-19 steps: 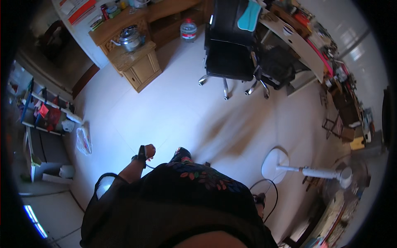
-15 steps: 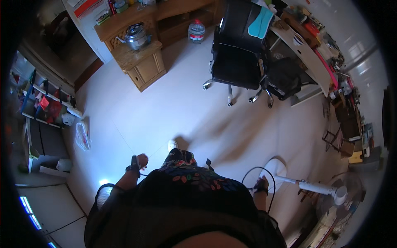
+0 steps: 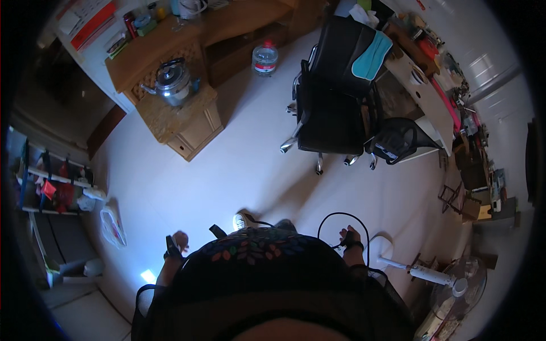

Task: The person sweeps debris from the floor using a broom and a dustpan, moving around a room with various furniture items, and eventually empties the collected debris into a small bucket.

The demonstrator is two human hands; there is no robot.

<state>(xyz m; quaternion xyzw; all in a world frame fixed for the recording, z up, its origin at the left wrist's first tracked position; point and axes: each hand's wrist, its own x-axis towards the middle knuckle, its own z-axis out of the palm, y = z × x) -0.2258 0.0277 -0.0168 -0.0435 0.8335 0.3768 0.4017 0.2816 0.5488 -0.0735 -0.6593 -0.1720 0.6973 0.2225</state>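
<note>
My left hand [image 3: 181,241] hangs low beside my body over the pale floor, with a dark band at its wrist. Its fingers are loosely bent and nothing shows in them. On the other side my right hand [image 3: 350,234] hangs near the white base of a standing fan [image 3: 433,275], fingers apart and holding nothing visible. A black cable [image 3: 341,213] loops around beside this hand, close to its dark wrist strap. Below me, one light shoe [image 3: 241,220] shows past the leaf-patterned dark clothing [image 3: 250,247].
Ahead, a wooden cabinet [image 3: 190,136] carries a metal kettle [image 3: 172,85]; a large water bottle [image 3: 265,58] stands on the floor. A wheeled black chair [image 3: 333,125] is by a cluttered desk [image 3: 424,94]. Shelves [image 3: 57,176] and a plastic bag [image 3: 112,227] lie left.
The cabinet, kettle and chair appear lower and larger in view, as I have moved forward. My right hand has swung forward; my left hand sits lower and farther left.
</note>
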